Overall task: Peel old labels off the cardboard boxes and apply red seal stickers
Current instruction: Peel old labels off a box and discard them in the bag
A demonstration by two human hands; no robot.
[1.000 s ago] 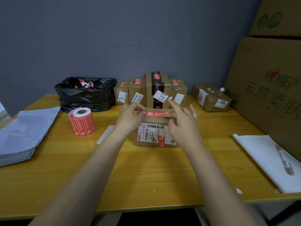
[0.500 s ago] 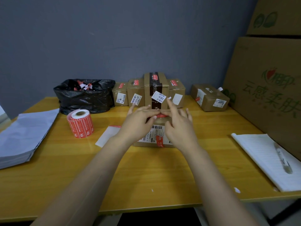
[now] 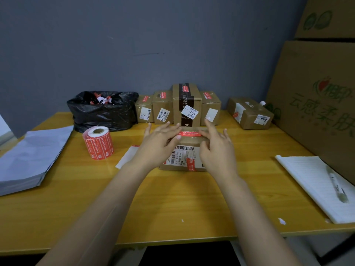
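Left hand and right hand, fingers extended, grasping nothing, press on the cardboard box. The red seal sticker lies along the box's far top edge. Uneven pressure could leave a wrinkled, skewed seal.

Dim, even indoor light — soft shadows, mild blur, wide-angle bending at edges.
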